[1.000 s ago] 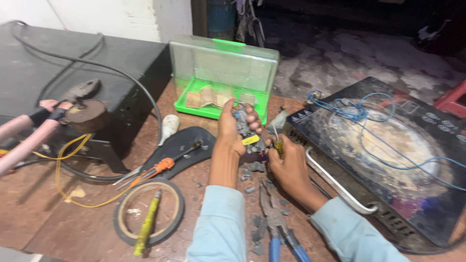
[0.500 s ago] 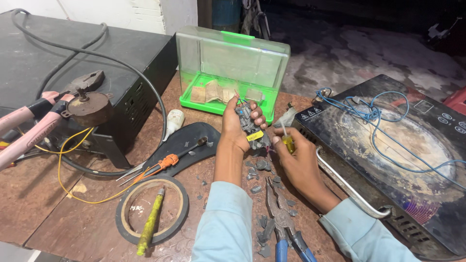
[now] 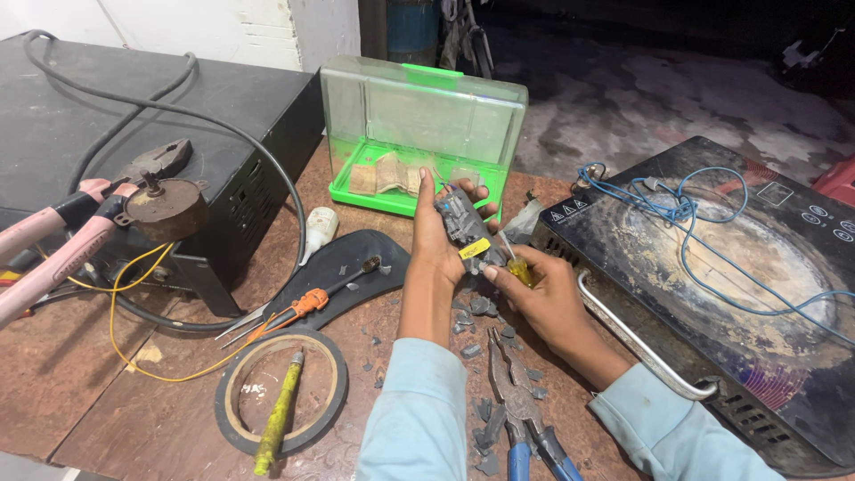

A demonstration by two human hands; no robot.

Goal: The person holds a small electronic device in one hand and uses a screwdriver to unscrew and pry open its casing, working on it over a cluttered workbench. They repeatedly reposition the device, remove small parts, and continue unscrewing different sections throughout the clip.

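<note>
Now nearer: left hand [image 3: 438, 242], grey part [image 3: 463, 224]

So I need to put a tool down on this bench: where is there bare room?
Bare wood lies left of the tape ring, below the yellow wire. The black box top has some free surface too. It is crowded around the left hand, the right hand and the pliers, among grey fragments.

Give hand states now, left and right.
Left hand: closed around a small grey part.
Right hand: closed on a yellow-handled screwdriver, tip at the part.
</note>
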